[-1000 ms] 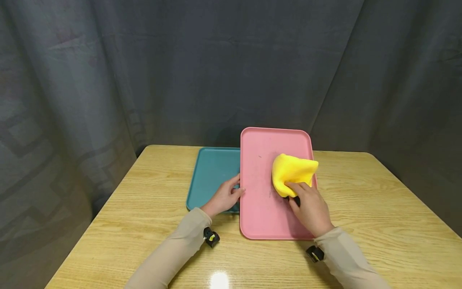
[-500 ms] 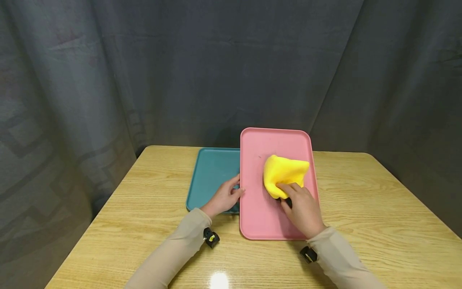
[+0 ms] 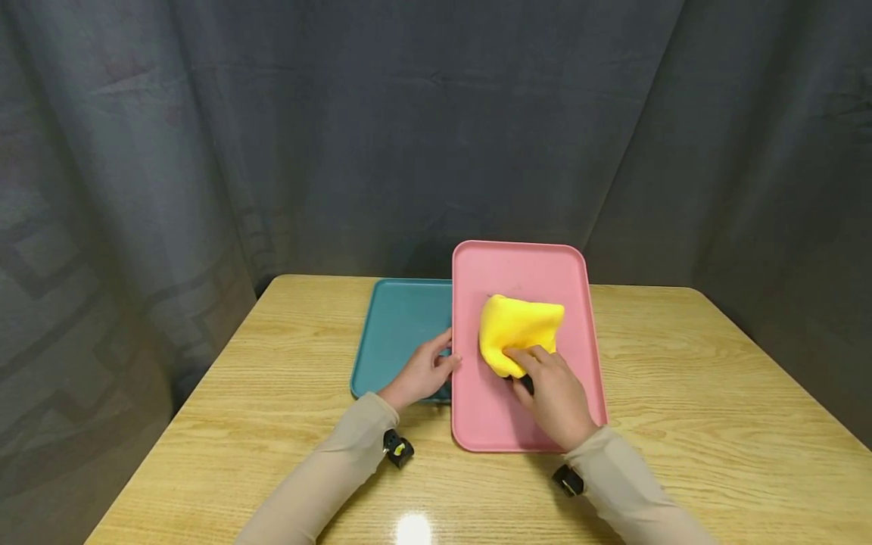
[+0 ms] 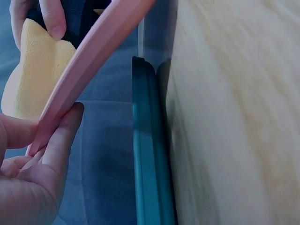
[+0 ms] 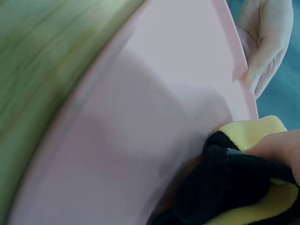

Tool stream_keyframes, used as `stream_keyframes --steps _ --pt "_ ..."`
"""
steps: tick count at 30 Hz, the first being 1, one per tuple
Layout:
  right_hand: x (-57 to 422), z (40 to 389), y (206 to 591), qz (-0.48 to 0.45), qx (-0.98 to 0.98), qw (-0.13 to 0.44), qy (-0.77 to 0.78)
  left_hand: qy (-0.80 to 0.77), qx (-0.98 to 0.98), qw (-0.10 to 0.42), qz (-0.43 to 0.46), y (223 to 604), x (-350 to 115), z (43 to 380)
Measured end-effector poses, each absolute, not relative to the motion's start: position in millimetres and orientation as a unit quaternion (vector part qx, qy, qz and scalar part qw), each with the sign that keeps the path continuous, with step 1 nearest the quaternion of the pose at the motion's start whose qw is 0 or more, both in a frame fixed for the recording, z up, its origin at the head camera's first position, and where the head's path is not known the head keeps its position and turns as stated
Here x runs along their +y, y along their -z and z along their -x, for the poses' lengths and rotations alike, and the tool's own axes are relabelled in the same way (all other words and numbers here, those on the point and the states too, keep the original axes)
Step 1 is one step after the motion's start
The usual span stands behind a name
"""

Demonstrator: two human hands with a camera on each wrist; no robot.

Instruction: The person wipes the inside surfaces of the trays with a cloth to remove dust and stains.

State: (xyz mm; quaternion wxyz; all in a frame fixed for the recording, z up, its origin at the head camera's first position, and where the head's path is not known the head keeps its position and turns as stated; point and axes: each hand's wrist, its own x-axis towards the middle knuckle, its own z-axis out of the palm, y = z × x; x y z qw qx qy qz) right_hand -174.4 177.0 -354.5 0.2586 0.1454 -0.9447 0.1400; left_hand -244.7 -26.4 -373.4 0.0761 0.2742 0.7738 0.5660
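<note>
My left hand (image 3: 421,372) pinches the left rim of a pink tray (image 3: 484,265), thumb on the inner side and fingers behind, as the left wrist view shows. The tray is held tilted, its left side raised off the table. In my right hand (image 3: 560,397) is a folded cloth (image 3: 514,325), yellow on one face and black on the other, gripped against the tray's inner surface left of its middle. Faint dark marks show near the cloth's top edge. Seen from the right wrist, the cloth's black side (image 5: 220,183) bunches under the thumb.
A teal tray (image 3: 402,325) lies flat on the wooden table (image 3: 293,363), partly hidden behind the pink tray and my left hand. Grey curtains (image 3: 422,136) hang behind the table and along both sides.
My right hand has slid the cloth leftward across the pink tray, from near its right rim to left of the middle. The dark marks there show less. My left hand and the tray stay nearly still.
</note>
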Motion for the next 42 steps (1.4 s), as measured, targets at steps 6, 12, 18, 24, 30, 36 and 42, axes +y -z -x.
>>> stream_keyframes --steps 6,12,18,24,30,36,42 --pt "168.1 173.2 354.7 -0.153 -0.945 0.253 -0.139 -0.566 0.775 0.081 -0.27 372.5 -26.5 243.4" --pt "160.1 173.2 356.3 -0.168 -0.94 0.264 -0.135 -0.567 0.773 0.082 -0.271 372.4 -26.1 243.4" --pt "152.6 172.3 356.7 -0.18 -0.938 0.264 -0.137 -0.567 0.774 0.074 -0.272 374.4 -25.7 244.8" --pt "148.0 171.5 357.9 -0.177 -0.94 0.258 -0.139 -0.566 0.774 0.063 -0.278 375.2 -26.2 245.6" --pt "145.7 171.2 360.3 -0.178 -0.941 0.253 -0.137 -0.569 0.772 0.067 -0.275 375.0 -26.1 245.6" --pt "143.4 171.0 360.6 -0.183 -0.939 0.259 -0.131 -0.575 0.766 0.069 -0.279 375.4 -25.8 246.0" --pt "141.8 170.6 361.6 -0.187 -0.938 0.267 -0.121 -0.582 0.759 0.079 -0.28 376.0 -26.3 246.7"
